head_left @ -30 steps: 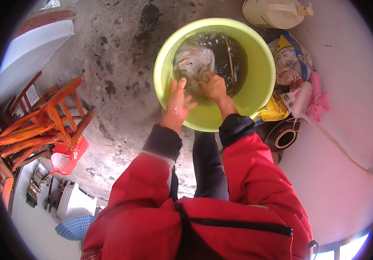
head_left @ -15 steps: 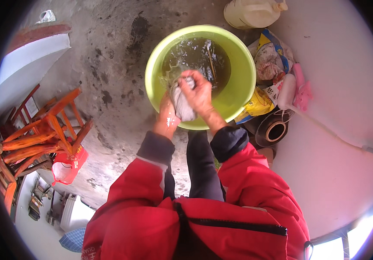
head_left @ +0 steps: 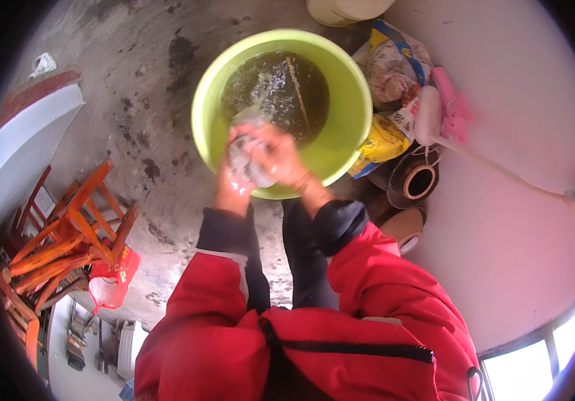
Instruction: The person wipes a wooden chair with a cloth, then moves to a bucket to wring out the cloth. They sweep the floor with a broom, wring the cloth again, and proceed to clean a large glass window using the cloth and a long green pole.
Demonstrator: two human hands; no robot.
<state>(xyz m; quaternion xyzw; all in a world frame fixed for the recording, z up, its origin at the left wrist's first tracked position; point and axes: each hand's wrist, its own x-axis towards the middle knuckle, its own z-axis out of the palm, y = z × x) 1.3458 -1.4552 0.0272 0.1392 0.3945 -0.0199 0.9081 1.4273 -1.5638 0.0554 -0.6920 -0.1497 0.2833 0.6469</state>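
Over the near edge of a yellow-green tub (head_left: 361, 120), a bunched, wet grey-white cloth (head_left: 248, 162) is squeezed between my two hands. My left hand (head_left: 230, 179) cups it from the left and below, its skin wet and shiny. From the right, my right hand (head_left: 279, 155) presses on it with bent fingers, slightly blurred by motion. Murky, rippling water (head_left: 247, 87) stands in the tub. A thin brown stick (head_left: 299, 97) lies slanted in that water, partly under the surface.
Right of the tub, along the white wall, are a stained sack (head_left: 394, 67), a yellow packet (head_left: 384, 140), a pink item (head_left: 458, 113) and a dark round-mouthed jar (head_left: 421, 182). A pale jug (head_left: 347, 10) stands beyond. Wooden chairs (head_left: 77, 227) and a red bag (head_left: 117, 277) are at left.
The tub and surroundings have shifted left in view as the head turned. My hands still grip the cloth, with the right hand's fingers shifted over it; the water ripples differently.
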